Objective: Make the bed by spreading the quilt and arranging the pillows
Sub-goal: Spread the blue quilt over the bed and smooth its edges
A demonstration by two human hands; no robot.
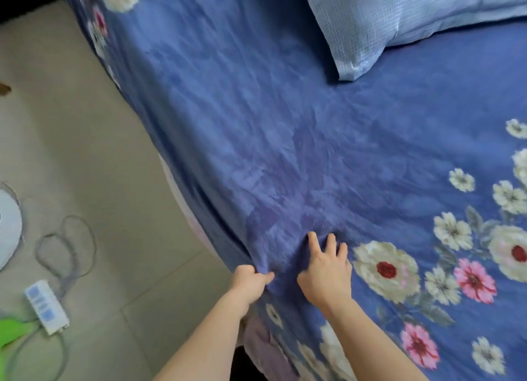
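Observation:
A blue quilt (285,129) printed with white, pink and red flowers lies spread over the bed, slightly wrinkled. At its near left edge my left hand (248,283) pinches a fold of the quilt between thumb and curled fingers. Just to the right, my right hand (328,269) rests flat on the quilt with its fingers spread and straight. A pale blue checked pillow (385,18) lies at the upper right, on top of the quilt.
Beige tiled floor (85,152) runs along the bed's left side. On it lie a white power strip (45,306) with a looped grey cable (68,249), a white round object (7,226) at the left edge, and something green (11,332).

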